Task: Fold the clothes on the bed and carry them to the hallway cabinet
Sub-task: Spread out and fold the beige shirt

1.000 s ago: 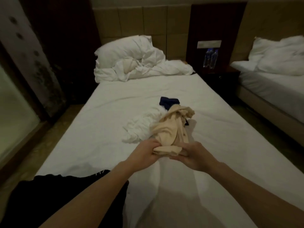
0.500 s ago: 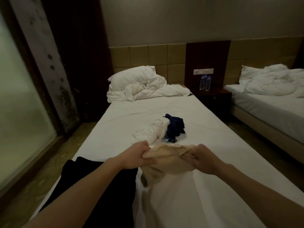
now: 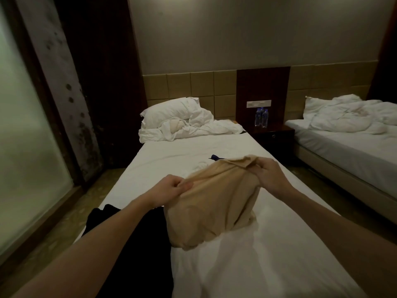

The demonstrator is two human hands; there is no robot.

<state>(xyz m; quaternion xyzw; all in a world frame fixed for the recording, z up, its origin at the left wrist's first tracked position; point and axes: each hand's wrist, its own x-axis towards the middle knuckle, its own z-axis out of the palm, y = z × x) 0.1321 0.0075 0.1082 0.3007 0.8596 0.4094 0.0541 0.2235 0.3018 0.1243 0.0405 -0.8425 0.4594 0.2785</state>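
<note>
Your left hand (image 3: 176, 187) and right hand (image 3: 269, 176) each pinch the top edge of the beige garment (image 3: 211, 208), held up over the bed (image 3: 268, 254). Fabric is thin, wrinkled, hanging bunched; its lower hem touches the sheet beside a black garment (image 3: 137, 233).

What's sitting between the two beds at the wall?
In the head view, a dark nightstand with water bottles on top stands between them.

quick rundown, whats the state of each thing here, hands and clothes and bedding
left hand: grips the beige garment's left edge
right hand: pinches its upper right edge
beige garment: held up, spread between both hands, unfolded
black garment: lying on the bed's left edge
white garment: crumpled on the bed, mostly hidden
dark blue garment: mostly hidden behind the beige one
duvet: bunched at the pillow
</note>
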